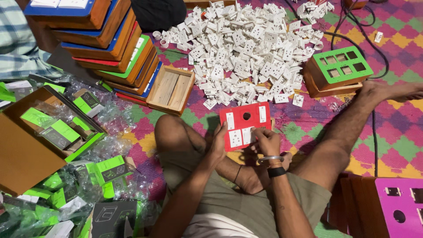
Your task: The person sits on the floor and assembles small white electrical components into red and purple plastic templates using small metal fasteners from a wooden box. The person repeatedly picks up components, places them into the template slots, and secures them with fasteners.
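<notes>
From the head camera, a red board with white switches and sockets sits near the middle, a bit toward 5 o'clock. The left hand is curled around its left edge and holds it. The right hand is closed, fingertips pinching a small white piece at the board's bottom right. At 12 o'clock lies a big pile of white sockets. At 2 o'clock sits a green board. At 10 o'clock, wooden boxes are stacked.

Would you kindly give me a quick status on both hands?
Left hand gripping red switch plate by its left edge. Right hand pressing a white socket module into it. Loose white modules heaped just beyond.
</notes>
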Motion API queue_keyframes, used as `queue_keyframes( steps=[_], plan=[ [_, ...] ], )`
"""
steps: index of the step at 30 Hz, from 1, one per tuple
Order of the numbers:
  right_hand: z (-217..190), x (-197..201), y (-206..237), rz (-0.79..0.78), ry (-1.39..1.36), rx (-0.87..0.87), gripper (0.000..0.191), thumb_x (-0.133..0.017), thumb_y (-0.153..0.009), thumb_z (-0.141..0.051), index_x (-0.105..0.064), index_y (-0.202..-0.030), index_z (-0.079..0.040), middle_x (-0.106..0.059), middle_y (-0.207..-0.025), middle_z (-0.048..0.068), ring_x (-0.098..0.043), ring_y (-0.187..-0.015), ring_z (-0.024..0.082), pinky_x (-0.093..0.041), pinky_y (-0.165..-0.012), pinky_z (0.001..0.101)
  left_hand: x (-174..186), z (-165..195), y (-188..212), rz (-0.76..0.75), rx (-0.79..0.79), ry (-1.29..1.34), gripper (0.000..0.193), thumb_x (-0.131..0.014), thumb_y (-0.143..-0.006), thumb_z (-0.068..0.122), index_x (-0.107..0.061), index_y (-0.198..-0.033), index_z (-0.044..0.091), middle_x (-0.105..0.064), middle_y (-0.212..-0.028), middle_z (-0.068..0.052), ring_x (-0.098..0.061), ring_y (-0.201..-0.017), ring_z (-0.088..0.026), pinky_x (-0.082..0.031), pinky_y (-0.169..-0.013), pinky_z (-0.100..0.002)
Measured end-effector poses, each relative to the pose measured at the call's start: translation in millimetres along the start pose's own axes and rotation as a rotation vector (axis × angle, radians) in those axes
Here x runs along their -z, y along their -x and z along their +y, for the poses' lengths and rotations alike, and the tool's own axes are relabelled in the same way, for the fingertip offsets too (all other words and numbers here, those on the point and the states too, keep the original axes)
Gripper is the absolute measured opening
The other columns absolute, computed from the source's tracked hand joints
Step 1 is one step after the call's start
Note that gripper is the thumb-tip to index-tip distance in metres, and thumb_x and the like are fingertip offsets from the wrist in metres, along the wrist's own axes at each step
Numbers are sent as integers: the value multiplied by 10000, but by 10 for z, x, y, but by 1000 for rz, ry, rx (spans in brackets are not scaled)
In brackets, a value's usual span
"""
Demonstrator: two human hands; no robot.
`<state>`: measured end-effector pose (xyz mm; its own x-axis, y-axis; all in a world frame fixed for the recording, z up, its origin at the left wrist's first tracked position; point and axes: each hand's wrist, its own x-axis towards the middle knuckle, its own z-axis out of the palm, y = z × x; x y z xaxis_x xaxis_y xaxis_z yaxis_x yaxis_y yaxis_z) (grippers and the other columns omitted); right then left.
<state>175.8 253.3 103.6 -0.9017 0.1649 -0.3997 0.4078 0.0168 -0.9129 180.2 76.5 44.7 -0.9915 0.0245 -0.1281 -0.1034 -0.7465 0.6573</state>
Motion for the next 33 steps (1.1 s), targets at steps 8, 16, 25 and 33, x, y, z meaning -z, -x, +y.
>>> queue_keyframes(
  steps=[8, 16, 25, 33],
  plan=[
    [167, -23, -82, -63, -45, 113, 323, -743, -944, -283, -699, -846, 21, -648, -635, 77, -658, -483, 165, -476, -402, 282, -16, 33, 40, 15, 32, -13, 558, -486, -1059, 383, -424, -1511, 62, -583, -1404, -129, -597, -1251, -250, -507, -1047, -422],
    [88, -26, -14, -33, -54, 2, 284, -772, -893, -281, -697, -877, -8, -690, -673, 92, -698, -528, 164, -552, -455, 293, 18, 50, 63, 11, 22, -2, 545, -486, -1071, 397, -449, -1492, 53, -598, -1383, -126, -608, -1239, -244, -530, -1030, -413],
    [119, 12, -19, -21, -23, 82, 305, -788, -900, -270, -708, -864, 23, -706, -680, 109, -696, -546, 182, -548, -474, 294, -7, 7, 78, 23, 34, -15, 531, -482, -1071, 393, -465, -1470, 43, -611, -1349, -141, -622, -1186, -258, -530, -995, -420],
    [81, 25, 8, 12, 14, 126, 312, -816, -887, -250, -721, -862, 45, -712, -693, 103, -699, -548, 185, -540, -473, 290, -58, -11, 89, 76, 17, -33, 537, -480, -1059, 391, -446, -1480, 58, -584, -1393, -127, -602, -1227, -240, -508, -1029, -418]
  ],
)
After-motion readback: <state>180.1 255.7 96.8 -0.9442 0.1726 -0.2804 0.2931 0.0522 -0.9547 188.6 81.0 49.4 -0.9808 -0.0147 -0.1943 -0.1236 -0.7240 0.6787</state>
